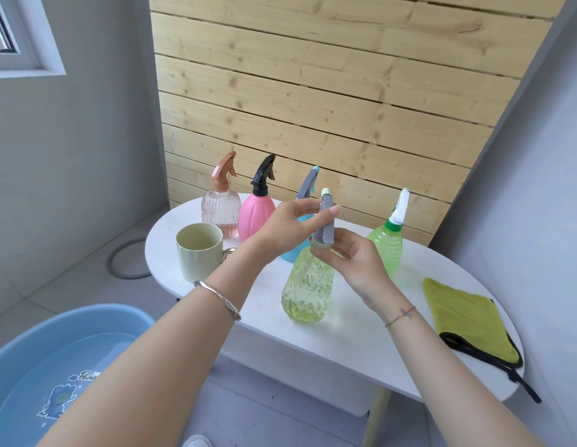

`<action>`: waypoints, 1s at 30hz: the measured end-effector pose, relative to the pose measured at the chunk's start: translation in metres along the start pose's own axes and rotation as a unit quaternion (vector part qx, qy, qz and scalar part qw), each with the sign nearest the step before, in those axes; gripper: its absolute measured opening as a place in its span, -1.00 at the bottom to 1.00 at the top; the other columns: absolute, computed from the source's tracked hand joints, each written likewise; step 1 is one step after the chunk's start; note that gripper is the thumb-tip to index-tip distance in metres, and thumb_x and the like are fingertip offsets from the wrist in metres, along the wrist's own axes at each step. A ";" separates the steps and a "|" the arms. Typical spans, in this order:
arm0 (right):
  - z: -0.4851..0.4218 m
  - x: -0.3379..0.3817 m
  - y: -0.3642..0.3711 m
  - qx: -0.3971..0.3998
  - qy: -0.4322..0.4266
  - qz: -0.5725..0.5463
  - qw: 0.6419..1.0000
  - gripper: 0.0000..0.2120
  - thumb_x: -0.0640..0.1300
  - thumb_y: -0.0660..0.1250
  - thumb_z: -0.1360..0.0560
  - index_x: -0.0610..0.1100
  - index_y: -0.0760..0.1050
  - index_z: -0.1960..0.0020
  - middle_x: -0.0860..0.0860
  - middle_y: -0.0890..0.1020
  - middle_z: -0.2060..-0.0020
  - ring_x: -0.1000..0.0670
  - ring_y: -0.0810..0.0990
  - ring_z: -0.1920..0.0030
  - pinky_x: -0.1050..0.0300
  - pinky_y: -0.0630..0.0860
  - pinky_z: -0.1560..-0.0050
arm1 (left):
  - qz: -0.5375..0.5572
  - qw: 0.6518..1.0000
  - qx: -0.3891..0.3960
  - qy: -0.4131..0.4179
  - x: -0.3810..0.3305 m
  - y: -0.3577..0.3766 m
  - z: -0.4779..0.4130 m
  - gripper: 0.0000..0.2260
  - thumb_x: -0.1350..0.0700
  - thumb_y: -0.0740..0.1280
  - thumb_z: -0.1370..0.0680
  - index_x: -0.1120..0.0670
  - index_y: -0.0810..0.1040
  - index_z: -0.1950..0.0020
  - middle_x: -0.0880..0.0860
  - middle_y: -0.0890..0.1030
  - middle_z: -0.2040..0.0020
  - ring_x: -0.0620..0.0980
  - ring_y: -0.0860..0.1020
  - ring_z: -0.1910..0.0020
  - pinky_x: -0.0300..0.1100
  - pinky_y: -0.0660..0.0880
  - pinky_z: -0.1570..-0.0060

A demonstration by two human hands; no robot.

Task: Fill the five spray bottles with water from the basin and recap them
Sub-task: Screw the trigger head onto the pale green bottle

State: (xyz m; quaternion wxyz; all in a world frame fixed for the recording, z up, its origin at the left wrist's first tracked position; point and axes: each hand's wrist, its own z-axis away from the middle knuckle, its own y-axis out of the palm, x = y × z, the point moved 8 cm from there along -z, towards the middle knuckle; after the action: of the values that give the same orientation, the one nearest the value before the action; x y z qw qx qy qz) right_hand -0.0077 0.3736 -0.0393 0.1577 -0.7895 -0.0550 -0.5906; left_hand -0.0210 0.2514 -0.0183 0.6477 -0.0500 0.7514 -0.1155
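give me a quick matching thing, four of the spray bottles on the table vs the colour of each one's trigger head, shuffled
Bottles:
1. solid pink bottle
2. clear ribbed pink bottle
3. green ribbed bottle
4. speckled yellow-green bottle

Trigger head colours:
a. white
b. grey
c. black
d. peach

Pairs: 1-c, 2-d, 3-a, 4-b
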 end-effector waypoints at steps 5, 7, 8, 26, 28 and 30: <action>0.002 -0.001 0.004 -0.063 -0.006 0.002 0.998 -0.74 -0.19 0.50 -0.39 -0.11 0.45 0.05 0.00 0.60 0.09 0.20 0.59 0.08 0.30 0.47 0.03 | 0.007 1.000 -0.002 -0.005 0.002 0.001 0.002 -0.61 -0.15 0.39 -0.52 0.04 0.60 -0.26 -0.05 0.60 -0.27 -0.13 0.49 -0.34 -0.17 0.35 -0.38; 0.005 -0.006 0.009 0.014 0.024 -0.047 0.998 -0.76 -0.14 0.40 -0.49 -0.09 0.50 -0.14 0.03 0.62 -0.04 0.15 0.59 -0.06 0.28 0.48 -0.07 | 0.006 1.000 0.000 -0.003 0.001 0.000 0.001 -0.63 -0.15 0.39 -0.53 0.04 0.60 -0.23 -0.06 0.60 -0.26 -0.13 0.49 -0.33 -0.15 0.36 -0.39; 0.006 -0.008 0.009 0.031 0.034 -0.058 0.997 -0.76 -0.15 0.35 -0.52 -0.08 0.51 -0.18 0.05 0.63 -0.06 0.16 0.59 -0.08 0.31 0.47 -0.08 | 0.006 1.000 0.001 -0.005 0.001 0.001 0.001 -0.65 -0.15 0.39 -0.53 0.03 0.60 -0.20 -0.06 0.60 -0.26 -0.14 0.49 -0.32 -0.16 0.36 -0.38; 0.000 -0.005 0.009 -0.094 0.000 -0.021 0.995 -0.63 -0.25 0.51 -0.37 -0.35 0.40 -0.04 -0.01 0.56 0.17 0.08 0.54 0.11 0.09 0.46 -0.01 | 0.027 0.999 -0.017 -0.008 0.005 0.001 0.002 -0.73 -0.13 0.39 -0.54 -0.02 0.59 -0.15 -0.08 0.63 -0.16 -0.13 0.53 -0.28 -0.29 0.46 -0.15; 0.000 -0.002 0.012 -0.036 0.015 -0.027 0.999 -0.62 -0.24 0.46 -0.42 -0.30 0.43 -0.17 0.06 0.59 0.09 0.19 0.57 0.06 0.24 0.47 0.00 | 0.025 1.000 -0.012 -0.006 0.008 -0.002 0.005 -0.59 -0.19 0.39 -0.52 0.03 0.57 -0.26 -0.01 0.62 -0.22 -0.06 0.53 -0.30 -0.30 0.48 -0.12; 0.003 -0.003 0.015 0.054 0.045 -0.037 0.997 -0.63 -0.24 0.35 -0.50 -0.21 0.43 -0.29 0.07 0.62 -0.09 0.24 0.57 -0.11 0.33 0.46 -0.06 | 0.014 1.000 -0.001 0.008 0.011 -0.006 0.008 -0.49 -0.23 0.34 -0.53 0.03 0.50 -0.38 0.00 0.57 -0.31 -0.14 0.54 -0.27 -0.29 0.49 -0.17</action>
State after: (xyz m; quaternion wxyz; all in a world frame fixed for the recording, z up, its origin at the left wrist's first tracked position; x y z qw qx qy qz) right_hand -0.0020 0.3604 -0.0459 0.1803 -0.7498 -0.1091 -0.6273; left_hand -0.0151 0.2425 -0.0284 0.6434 -0.0393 0.7571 -0.1064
